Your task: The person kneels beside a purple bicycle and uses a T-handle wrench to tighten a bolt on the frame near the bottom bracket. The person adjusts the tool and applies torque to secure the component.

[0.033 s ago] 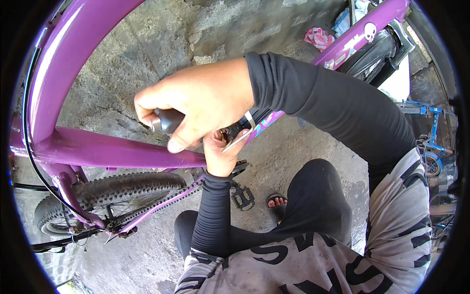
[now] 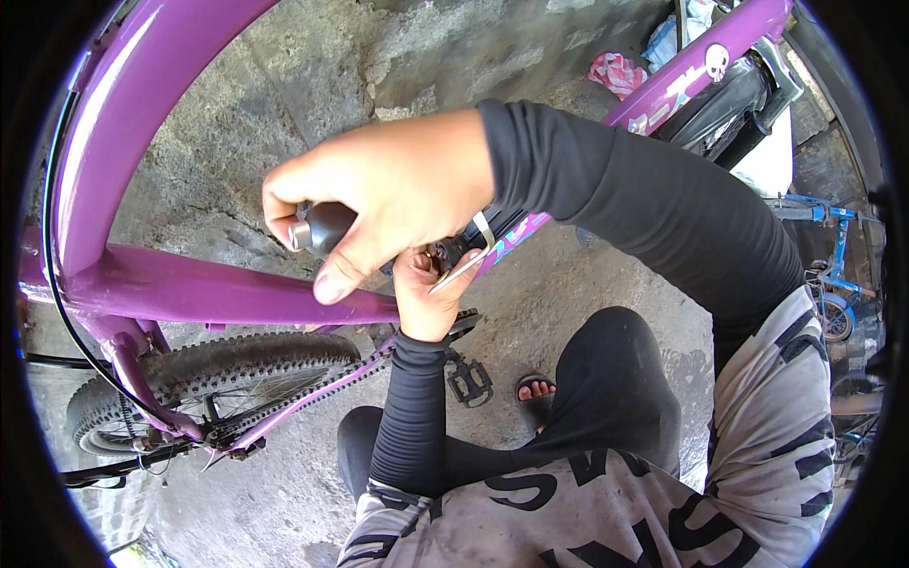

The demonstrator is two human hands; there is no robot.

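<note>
Right hand (image 2: pixel 393 194), above the purple bicycle frame (image 2: pixel 218 293): fingers curled tight round a dark tool handle (image 2: pixel 322 225), thumb (image 2: pixel 346 270) pressed down along its underside, metal end cap showing at the fist's left edge. Left hand (image 2: pixel 426 298), directly below the right and just over the frame's tube: fingers closed about a small fitting beside a silver metal strip (image 2: pixel 464 265); exact grip hidden by the right hand. Below the frame: knobby rear tyre (image 2: pixel 227 360), black pedal (image 2: pixel 471 381).
</note>
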